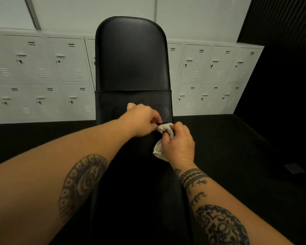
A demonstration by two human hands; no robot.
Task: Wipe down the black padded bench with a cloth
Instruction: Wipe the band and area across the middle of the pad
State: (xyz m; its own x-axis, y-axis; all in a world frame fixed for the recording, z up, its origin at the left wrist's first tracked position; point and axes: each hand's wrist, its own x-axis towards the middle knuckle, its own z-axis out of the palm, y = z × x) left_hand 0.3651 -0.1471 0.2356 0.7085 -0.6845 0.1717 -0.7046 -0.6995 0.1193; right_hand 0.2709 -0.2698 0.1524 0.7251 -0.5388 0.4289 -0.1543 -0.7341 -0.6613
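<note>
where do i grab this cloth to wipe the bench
Take the cloth by its bunched upper wad, from above, palm down. That end is thickest, where the left hand pinches and the right hand grips it; the thin tail dangles loose toward you, likely too floppy to press on the bench.
</note>
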